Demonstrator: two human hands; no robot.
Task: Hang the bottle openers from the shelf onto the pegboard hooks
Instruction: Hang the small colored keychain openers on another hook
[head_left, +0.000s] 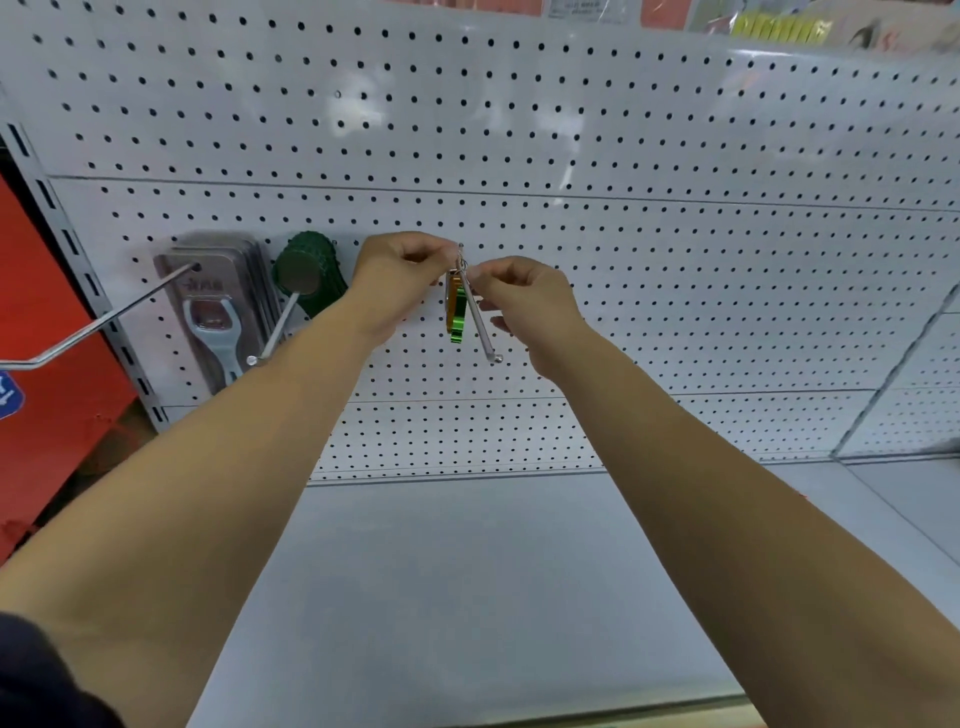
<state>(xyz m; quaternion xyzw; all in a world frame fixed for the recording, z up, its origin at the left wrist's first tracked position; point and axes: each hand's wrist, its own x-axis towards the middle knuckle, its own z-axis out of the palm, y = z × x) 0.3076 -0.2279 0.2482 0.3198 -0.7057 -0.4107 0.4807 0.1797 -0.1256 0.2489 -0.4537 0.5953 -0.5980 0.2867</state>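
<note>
Pegboard (623, 156), white, perforated, far wall of the shelving; shelf (467, 571) below, grey, no openers visible on it.

Hook (480, 317), chrome, ball-tipped, centre of board, angled down toward the near side so hung stock slides back to the board.

Bottle openers (456, 309), orange and green, keyring type, suspended at the far end of that hook, close against the board.

Left hand (400, 280), fingers pinched shut at the ring top, presumably steadying it on the wire.

Right hand (524, 296), fingers closed near the ring and hook root; exact contact too small to tell.

Left of these: carded openers (218, 312) and green openers (309, 273), each stack on its own hook, sorted by type.

Hanging judged nearly complete.
</note>
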